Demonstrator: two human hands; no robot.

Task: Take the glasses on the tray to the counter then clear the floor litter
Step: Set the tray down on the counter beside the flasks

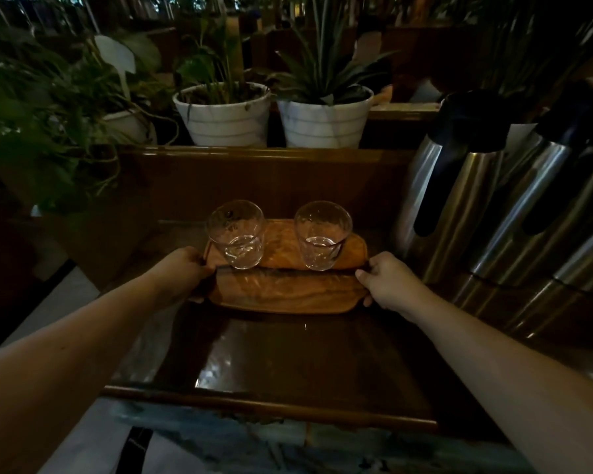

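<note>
A wooden tray (281,292) lies over the dark wooden counter (288,364) in the middle of the head view. Two clear glasses stand upright on its far half: the left glass (236,234) and the right glass (322,236), each with a little water at the bottom. My left hand (185,271) grips the tray's left end. My right hand (387,282) grips the right end. Whether the tray rests on the counter or hangs just above it, I cannot tell.
Steel thermos jugs (466,200) with black tops stand close on the right. Two white plant pots (223,112) (324,119) sit on a ledge behind the tray, with leafy plants (48,131) at the left. The counter's raised front rim (271,405) runs below.
</note>
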